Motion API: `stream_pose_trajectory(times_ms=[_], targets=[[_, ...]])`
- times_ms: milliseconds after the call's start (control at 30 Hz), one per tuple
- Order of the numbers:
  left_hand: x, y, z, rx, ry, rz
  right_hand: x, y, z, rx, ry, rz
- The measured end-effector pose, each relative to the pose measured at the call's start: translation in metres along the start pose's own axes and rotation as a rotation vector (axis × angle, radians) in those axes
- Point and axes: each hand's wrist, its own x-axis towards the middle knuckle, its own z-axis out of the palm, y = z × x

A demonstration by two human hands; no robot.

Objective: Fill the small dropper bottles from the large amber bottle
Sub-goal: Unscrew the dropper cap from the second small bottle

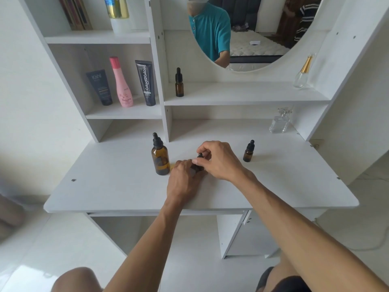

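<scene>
Amber glass made up every bottle you were working with, so each one was stiff, smooth, likely slippery, and breakable if it tipped on the hard white desk (pixel 109 186). You had a small dropper bottle (pixel 199 163) near the middle of the desk, just right of the large amber bottle (pixel 160 159). Your left hand (pixel 183 178) curled round its body and held it down; your right hand (pixel 219 159) came over the top, fingers bent, pinching the black dropper cap. That looked like the sound place to take hold: body steadied low, cap turned from above. So small a bottle was probably light and easy to knock over, so the low grip mattered.

The large amber bottle stood upright and capped, with liquid showing in roughly its lower part, though the dark glass made the level hard to judge. What the bottle in your hands held was hidden by your fingers. A second small dropper bottle (pixel 249 151) stood capped to the right, well apart, contents unclear. A third dropper bottle (pixel 179 83) stood on the far shelf beneath the mirror (pixel 252 28). Two clear perfume bottles (pixel 281 121) stood at far right.
</scene>
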Motion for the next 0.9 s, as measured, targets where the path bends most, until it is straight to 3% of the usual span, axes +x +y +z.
stream_pose_trajectory(times_ms=[267,900], targets=[[0.0,-0.001,0.0,-0.001,-0.009,0.007,0.005,-0.007,-0.007,0.012,-0.111,0.013],[0.0,-0.001,0.0,0.029,-0.029,-0.012,0.007,-0.008,-0.016,0.011,-0.145,0.021]])
